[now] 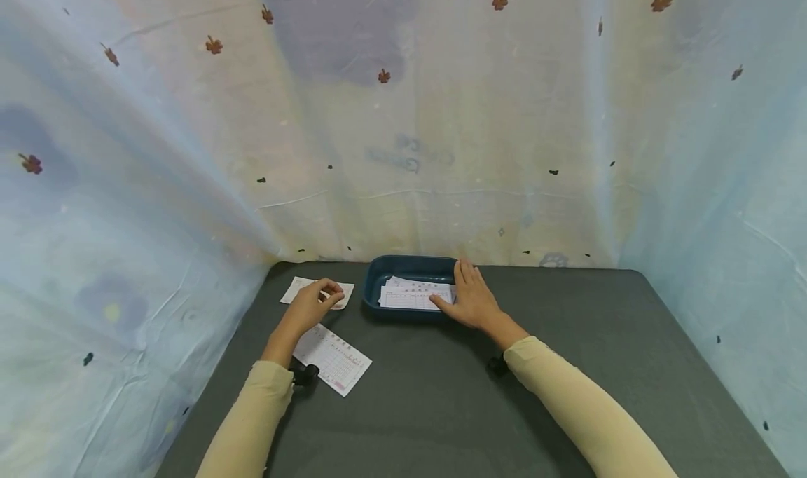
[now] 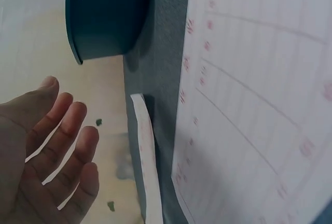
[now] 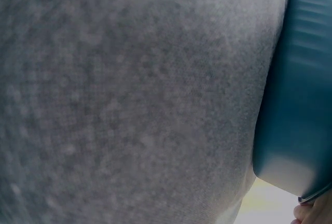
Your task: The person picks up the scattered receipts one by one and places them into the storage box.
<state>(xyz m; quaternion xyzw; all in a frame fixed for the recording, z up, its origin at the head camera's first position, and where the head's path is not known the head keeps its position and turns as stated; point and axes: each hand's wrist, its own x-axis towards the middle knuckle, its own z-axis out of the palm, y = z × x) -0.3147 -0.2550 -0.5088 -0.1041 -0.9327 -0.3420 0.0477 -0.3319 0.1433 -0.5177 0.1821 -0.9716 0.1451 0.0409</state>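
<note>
In the head view a dark teal tray (image 1: 403, 261) stands near the table's back edge, with several white printed forms (image 1: 412, 297) inside. My right hand (image 1: 473, 303) rests at the tray's right end; its fingers lie fairly straight along the rim and the thumb reaches over the forms. My left hand (image 1: 312, 306), loosely bent, hovers left of the tray, over a small printed slip (image 1: 299, 287). Seen from the left wrist, that hand (image 2: 57, 156) has nothing between its spread fingers. A larger printed form (image 1: 334, 359) lies nearer, partly hidden by the left forearm.
A dark grey cloth covers the table (image 1: 416, 408). Pale patterned curtains (image 1: 441, 148) hang behind and at both sides. Small black devices are worn on the left wrist (image 1: 306, 374) and the right wrist (image 1: 497, 366). The right wrist view is mostly grey cloth beside the tray's outer wall (image 3: 295, 89).
</note>
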